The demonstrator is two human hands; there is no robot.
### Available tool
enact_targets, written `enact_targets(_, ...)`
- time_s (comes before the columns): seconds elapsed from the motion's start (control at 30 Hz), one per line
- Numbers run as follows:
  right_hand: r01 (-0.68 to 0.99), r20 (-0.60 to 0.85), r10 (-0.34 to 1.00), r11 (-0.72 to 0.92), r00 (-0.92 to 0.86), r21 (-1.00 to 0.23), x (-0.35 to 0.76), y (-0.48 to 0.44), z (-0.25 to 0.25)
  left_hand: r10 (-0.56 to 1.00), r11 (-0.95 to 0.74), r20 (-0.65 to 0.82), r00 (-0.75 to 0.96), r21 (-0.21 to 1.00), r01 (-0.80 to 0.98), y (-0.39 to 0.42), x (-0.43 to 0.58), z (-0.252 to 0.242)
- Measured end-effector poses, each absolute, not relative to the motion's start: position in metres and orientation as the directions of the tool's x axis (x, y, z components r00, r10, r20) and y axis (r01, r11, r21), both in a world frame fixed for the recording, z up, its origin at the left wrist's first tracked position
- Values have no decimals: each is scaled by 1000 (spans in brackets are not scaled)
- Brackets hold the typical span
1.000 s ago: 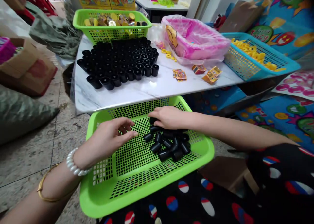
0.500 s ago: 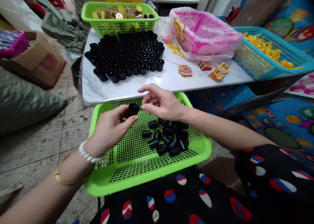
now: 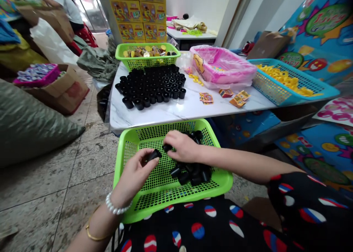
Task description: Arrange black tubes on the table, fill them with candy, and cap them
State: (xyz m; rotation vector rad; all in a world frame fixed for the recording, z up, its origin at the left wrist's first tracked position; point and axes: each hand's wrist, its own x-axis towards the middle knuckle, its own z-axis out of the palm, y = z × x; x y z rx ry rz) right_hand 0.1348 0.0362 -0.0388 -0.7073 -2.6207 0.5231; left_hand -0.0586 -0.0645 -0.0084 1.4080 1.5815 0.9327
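Observation:
My left hand pinches a short black cylinder between thumb and fingers, above a bright green mesh basket on my lap. My right hand is curled down over the basket, its fingertips on another black cylinder. Beneath and beyond that hand lies a loose heap of black cylinders. Part of the heap is hidden by the hand. On the marble table ahead, many similar cylinders stand upright in close rows.
The table also holds a green basket of gold pieces, a pink-lined tray, a blue basket of yellow rings and small printed packets. A cardboard box and a grey sack are on the floor at left.
My right hand has come down from above the basket onto a cylinder. My left hand keeps its cylinder and has moved lower. The view has tilted up, showing more of the room.

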Motion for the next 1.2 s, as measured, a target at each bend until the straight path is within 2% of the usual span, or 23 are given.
enact_targets(0.03,419,257,670,671,-697,-612,138,38,-30,988,151,-137,-67,939,309,-68,-58,-9)
enact_targets(0.07,386,198,767,506,-610,-771,141,39,-22,983,183,-173,-65,955,235,-70,-56,-9)
enact_targets(0.13,244,-2,824,166,-567,-956,146,35,-8,979,203,-203,-17,966,157,-72,-52,-9)
enact_targets(0.2,102,-139,799,-97,-585,-990,147,23,1,975,197,-206,79,975,104,-70,-47,-9)
enact_targets(0.27,28,-176,822,-191,-542,-981,147,8,6,973,171,-176,148,984,44,-69,-43,-9)
enact_targets(0.33,48,-138,872,-131,-469,-990,146,-7,7,975,137,-137,173,991,11,-69,-40,-11)
enact_targets(0.43,205,-38,890,63,-454,-977,147,-23,7,976,89,-97,195,995,50,-72,-40,-17)
enact_targets(0.53,353,29,867,232,-497,-906,150,-33,4,970,57,-94,225,984,169,-77,-42,-24)
enact_targets(0.67,398,124,814,402,-567,-825,154,-45,-3,963,-23,-72,260,937,348,-83,-42,-30)
enact_targets(0.83,411,25,890,234,-455,-881,160,-55,-12,934,-2,-132,331,927,374,-82,-39,-24)
enact_targets(1.0,140,-28,925,27,-378,-990,162,-53,-17,945,-70,-78,318,901,428,-81,-37,-21)
enact_targets(1.1,116,-32,900,20,-434,-993,161,-54,-18,954,-65,-64,294,910,409,-81,-38,-23)
enact_targets(1.2,243,26,871,165,-491,-956,159,-56,-17,956,-84,-39,290,912,401,-82,-38,-24)
